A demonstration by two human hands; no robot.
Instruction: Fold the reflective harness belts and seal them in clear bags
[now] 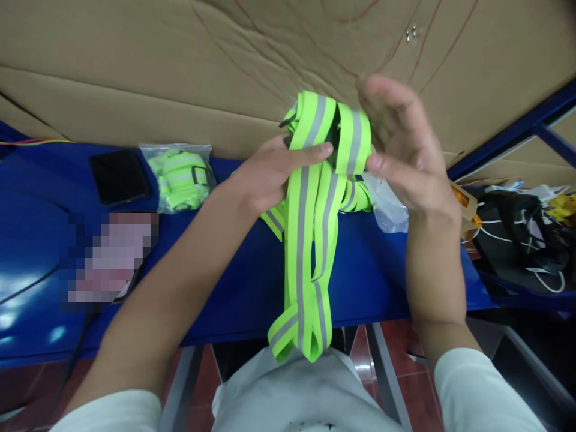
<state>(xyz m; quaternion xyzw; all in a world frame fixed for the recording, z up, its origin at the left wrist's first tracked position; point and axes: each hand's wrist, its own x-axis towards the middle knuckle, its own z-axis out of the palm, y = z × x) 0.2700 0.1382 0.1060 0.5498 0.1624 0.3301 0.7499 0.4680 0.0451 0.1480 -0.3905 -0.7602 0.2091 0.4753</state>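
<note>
A bundle of neon yellow-green reflective straps [299, 240] with grey stripes is gathered in my left hand [274, 171], its thumb pressed across the front. Long loops hang from the grip past the table edge toward my lap. The upper part is folded over, and a black piece shows between the folds. To the right, my right hand [409, 138] is open, fingers spread and slightly blurred, with its thumb tip at the edge of the folded strap. Behind the bundle, more of the same strap [357, 197] lies on the table beside a clear plastic bag [389, 207].
On the blue table [373, 270] to the left lie a packed bag of green straps [180, 180], a black phone [117, 176] and a pixelated, blurred-out item [114, 258]. Cardboard [157, 72] lines the back. A black bag with white cables [524, 228] sits at right.
</note>
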